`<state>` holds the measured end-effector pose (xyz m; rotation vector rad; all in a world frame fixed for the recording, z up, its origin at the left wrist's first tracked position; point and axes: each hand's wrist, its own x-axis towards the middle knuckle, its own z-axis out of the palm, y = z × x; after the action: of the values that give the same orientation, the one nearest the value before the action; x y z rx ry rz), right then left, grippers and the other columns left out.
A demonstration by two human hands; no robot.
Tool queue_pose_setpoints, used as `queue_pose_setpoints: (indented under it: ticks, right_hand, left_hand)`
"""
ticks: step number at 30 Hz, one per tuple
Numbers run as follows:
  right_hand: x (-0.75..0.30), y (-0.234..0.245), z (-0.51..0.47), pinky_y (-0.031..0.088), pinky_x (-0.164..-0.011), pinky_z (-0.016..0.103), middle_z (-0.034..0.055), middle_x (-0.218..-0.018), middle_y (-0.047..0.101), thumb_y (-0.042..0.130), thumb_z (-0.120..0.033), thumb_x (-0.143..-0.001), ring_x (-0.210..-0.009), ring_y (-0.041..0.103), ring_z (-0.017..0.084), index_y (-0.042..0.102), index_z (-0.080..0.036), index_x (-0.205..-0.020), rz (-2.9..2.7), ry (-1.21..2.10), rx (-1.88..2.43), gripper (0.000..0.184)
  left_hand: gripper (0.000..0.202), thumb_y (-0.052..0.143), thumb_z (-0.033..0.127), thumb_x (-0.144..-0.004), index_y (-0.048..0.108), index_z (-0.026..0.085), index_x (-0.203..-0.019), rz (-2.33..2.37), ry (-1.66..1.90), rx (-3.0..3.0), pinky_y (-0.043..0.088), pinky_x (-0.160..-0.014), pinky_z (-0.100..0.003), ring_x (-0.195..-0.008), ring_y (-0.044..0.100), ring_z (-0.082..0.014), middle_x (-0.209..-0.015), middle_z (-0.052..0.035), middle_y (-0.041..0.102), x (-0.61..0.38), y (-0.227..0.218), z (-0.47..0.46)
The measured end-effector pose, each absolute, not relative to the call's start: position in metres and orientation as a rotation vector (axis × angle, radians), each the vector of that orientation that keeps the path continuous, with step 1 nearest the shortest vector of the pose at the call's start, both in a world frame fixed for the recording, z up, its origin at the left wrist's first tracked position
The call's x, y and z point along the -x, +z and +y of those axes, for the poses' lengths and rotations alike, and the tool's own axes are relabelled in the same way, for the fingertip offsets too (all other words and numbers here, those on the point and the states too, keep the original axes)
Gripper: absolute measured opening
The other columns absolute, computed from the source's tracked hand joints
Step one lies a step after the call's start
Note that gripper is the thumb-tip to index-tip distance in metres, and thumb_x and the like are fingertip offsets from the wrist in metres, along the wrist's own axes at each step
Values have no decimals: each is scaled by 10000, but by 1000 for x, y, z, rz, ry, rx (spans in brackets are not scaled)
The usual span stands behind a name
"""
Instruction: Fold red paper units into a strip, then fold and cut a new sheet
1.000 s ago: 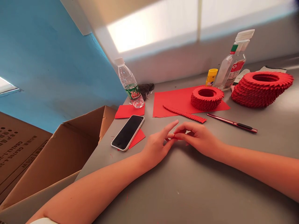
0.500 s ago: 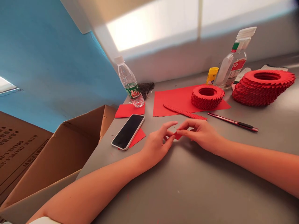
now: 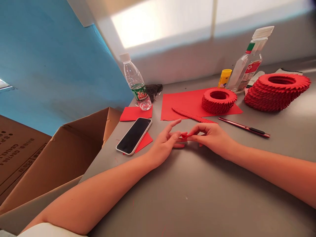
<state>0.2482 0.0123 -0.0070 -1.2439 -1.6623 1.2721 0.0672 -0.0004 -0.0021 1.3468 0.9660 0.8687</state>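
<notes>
A small folded piece of red paper (image 3: pixel 184 136) is held between my two hands, above the grey table. My right hand (image 3: pixel 209 135) pinches its right end between thumb and fingertips. On its left side, my left hand (image 3: pixel 169 141) grips it between thumb and fingers, with the index finger raised away. Just beyond the fingers lies a curved strip of interlocked red paper pieces (image 3: pixel 190 115), partly hidden by my right hand. Behind it, a small ring of folded red paper (image 3: pixel 219 107) rests on a large red sheet (image 3: pixel 174 102).
A taller red paper ring stack (image 3: pixel 274 93), a glass bottle (image 3: pixel 247 72), a yellow glue stick (image 3: pixel 224 78) and a utility knife (image 3: pixel 244 127) are on the right. Left are a plastic bottle (image 3: pixel 140 92), red paper (image 3: pixel 134 114), a phone (image 3: pixel 134 136) and a cardboard box (image 3: pixel 81 141) beside the table.
The red paper piece has turned between my fingers and now looks narrower. My left thumb has moved up onto it, and the left fingers are more extended. The view has shifted slightly.
</notes>
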Motion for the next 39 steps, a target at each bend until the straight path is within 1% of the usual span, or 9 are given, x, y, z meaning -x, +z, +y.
queue_pose_setpoints:
  ticks: [5, 8, 11, 14, 18, 20, 29, 34, 39]
  right_hand:
    - [-247, -4, 10, 422, -484, 228, 11, -758, 630, 660, -383, -667, -544, 504, 92, 611, -179, -682, -1630, 1338, 1216, 210]
    - [-248, -1, 10, 400, -473, 212, 7, -733, 622, 637, -385, -687, -545, 489, 85, 605, -176, -687, -1622, 1321, 1220, 212]
    - [-250, -1, 13, 371, -444, 212, -2, -689, 608, 607, -407, -707, -506, 468, 81, 606, -176, -733, -1668, 1289, 1258, 232]
    - [-252, -3, 15, 347, -453, 217, -20, -632, 581, 588, -388, -722, -510, 466, 87, 595, -177, -717, -1806, 1173, 1325, 210]
    - [-252, -6, 16, 368, -535, 222, -28, -642, 594, 563, -292, -748, -602, 509, 106, 584, -188, -688, -2044, 910, 1336, 122]
    - [-252, -9, 16, 364, -538, 220, -32, -645, 594, 545, -257, -764, -594, 510, 103, 576, -194, -697, -2129, 774, 1331, 97]
    - [-258, -17, 16, 415, -616, 250, 40, -744, 617, 470, -179, -840, -709, 552, 149, 596, -176, -768, -2526, 108, 1001, 145]
    - [-266, -13, 18, 458, -722, 264, 64, -901, 667, 435, -107, -850, -842, 571, 162, 621, -149, -881, -2658, 13, 602, 193]
    - [-268, -11, 19, 480, -748, 278, 49, -1001, 668, 469, -41, -796, -864, 579, 166, 627, -142, -936, -2734, -14, 489, 234]
  left_hand:
    - [514, 608, 218, -787, 379, 214, -1247, 871, 860, -1291, 497, -788, -329, -903, 622, -187, -1041, -93, 642, -67, -2, 3]
    - [505, 618, 207, -768, 405, 191, -1226, 896, 827, -1308, 481, -771, -308, -843, 631, -177, -895, -65, 675, -66, 0, 4]
    - [450, 554, 254, -805, 412, 205, -1229, 983, 772, -1424, 477, -687, -285, -687, 621, -146, -694, 1, 642, -64, 2, 2]
    - [361, 518, 285, -816, 466, 254, -1172, 1181, 699, -1710, 440, -582, -235, -578, 551, -108, -688, 30, 616, -62, 1, 1]
    - [137, 504, 251, -815, 596, 219, -911, 1299, 597, -2340, 421, -663, -264, -752, 525, -153, -784, -5, 614, -60, -5, 3]
    - [138, 484, 231, -828, 617, 196, -842, 1263, 577, -2557, 418, -729, -291, -842, 498, -176, -866, -31, 598, -59, -8, 4]
    - [186, 461, 248, -849, 637, 198, -882, 1259, 525, -2705, 416, -763, -312, -840, 469, -178, -903, -35, 573, -58, -11, 5]
    - [192, 459, 265, -852, 636, 198, -888, 1270, 543, -2692, 419, -767, -312, -844, 475, -176, -904, -34, 573, -58, -11, 4]
    - [174, 469, 260, -846, 625, 188, -869, 1276, 548, -2699, 422, -770, -312, -846, 482, -174, -912, -35, 570, -58, -12, 5]
